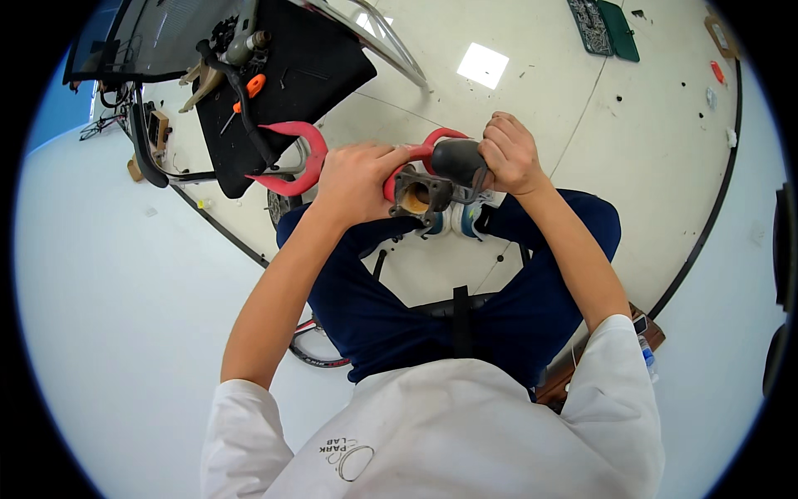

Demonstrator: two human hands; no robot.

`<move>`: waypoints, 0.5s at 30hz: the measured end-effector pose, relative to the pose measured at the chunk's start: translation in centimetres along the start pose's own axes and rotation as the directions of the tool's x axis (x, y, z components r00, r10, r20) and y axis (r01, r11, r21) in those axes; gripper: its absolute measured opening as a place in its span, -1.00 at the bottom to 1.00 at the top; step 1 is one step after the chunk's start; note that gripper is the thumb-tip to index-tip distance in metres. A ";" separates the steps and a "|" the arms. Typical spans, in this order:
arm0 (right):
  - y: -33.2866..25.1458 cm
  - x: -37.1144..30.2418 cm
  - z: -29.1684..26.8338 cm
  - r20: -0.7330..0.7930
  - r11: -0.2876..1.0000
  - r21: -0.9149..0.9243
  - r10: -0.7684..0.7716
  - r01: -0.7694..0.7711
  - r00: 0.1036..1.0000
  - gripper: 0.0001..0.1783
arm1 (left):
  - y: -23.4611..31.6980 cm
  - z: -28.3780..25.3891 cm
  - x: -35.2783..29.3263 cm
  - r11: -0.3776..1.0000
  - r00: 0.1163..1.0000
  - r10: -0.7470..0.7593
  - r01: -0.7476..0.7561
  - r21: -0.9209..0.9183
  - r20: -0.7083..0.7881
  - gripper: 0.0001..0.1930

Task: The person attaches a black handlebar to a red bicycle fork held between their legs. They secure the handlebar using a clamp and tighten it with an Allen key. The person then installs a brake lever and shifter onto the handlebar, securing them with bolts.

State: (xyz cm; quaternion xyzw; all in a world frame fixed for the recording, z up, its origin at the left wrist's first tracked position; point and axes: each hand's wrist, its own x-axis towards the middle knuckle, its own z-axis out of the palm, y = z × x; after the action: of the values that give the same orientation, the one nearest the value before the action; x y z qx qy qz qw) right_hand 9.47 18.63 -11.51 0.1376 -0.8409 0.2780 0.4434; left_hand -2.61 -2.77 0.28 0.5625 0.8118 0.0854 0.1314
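My left hand (359, 179) is closed around a red curved frame part (309, 158); two of its pointed arms stick out to the left, and more red shows to the right. A grey metal flange (418, 197) with a round opening and corner lugs faces me below the fingers. Beside it sits a black rounded piece (455, 160). My right hand (509, 154) is closed at that piece's right end, its fingers curled. A thin dark bent rod (480, 185) runs down next to these fingers; what they grip is mostly hidden.
On the left, a black chair (320, 79) bears an orange-handled screwdriver (248, 91) and several dark metal parts. An open green case (619, 33) of small hardware lies on the tiled floor at the far right, near a red object (717, 72). Part of a wheel (320, 360) shows beside my left leg.
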 end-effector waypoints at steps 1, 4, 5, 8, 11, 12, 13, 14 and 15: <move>0.0 -0.1 0.2 -0.015 1.000 0.009 0.010 -0.010 1.000 -0.64 | 0.0 0.2 0.1 1.000 0.999 0.009 -0.009 -0.015 -0.035 -0.53; 0.0 -0.2 0.6 -0.070 0.998 0.027 0.050 -0.048 0.996 -0.63 | -0.1 0.5 0.3 0.999 0.994 0.028 -0.032 -0.040 -0.106 -0.64; -0.2 -0.6 0.9 -0.093 0.997 0.028 0.076 -0.073 0.993 -0.63 | -0.1 0.4 0.4 0.999 0.994 0.033 -0.037 -0.039 -0.103 -0.63; -1.2 -1.6 1.6 -0.150 0.984 0.052 0.177 -0.171 0.973 -0.66 | -0.3 0.6 0.2 0.999 0.998 0.006 -0.009 -0.041 -0.061 -0.60; -2.2 -2.3 2.9 -0.218 0.955 0.051 0.296 -0.292 0.930 -0.72 | -0.3 0.2 0.8 0.998 0.999 -0.014 0.012 -0.058 -0.033 -0.57; -2.7 -2.4 3.3 -0.237 0.943 0.051 0.332 -0.330 0.913 -0.74 | -0.1 0.0 0.7 0.997 0.999 -0.025 0.023 -0.068 -0.030 -0.56; -3.3 -2.7 3.3 -0.247 0.941 0.052 0.337 -0.335 0.908 -0.76 | -0.1 0.4 0.3 0.998 0.999 -0.012 0.009 -0.059 -0.049 -0.56; -4.1 -3.0 3.3 -0.256 0.939 0.052 0.342 -0.341 0.904 -0.77 | -0.3 1.0 -0.4 0.999 0.998 0.001 -0.004 -0.050 -0.068 -0.56; -4.5 -3.1 3.3 -0.270 0.938 0.049 0.342 -0.342 0.900 -0.78 | -0.2 1.0 -0.7 0.999 0.996 0.019 -0.022 -0.038 -0.092 -0.55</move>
State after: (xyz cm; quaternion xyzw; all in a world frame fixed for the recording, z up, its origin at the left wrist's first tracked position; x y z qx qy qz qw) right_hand 11.13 12.95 -13.97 -0.0517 -0.7824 0.3680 0.4997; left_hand -2.25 -3.46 -0.63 0.5636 0.8094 0.1282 0.1041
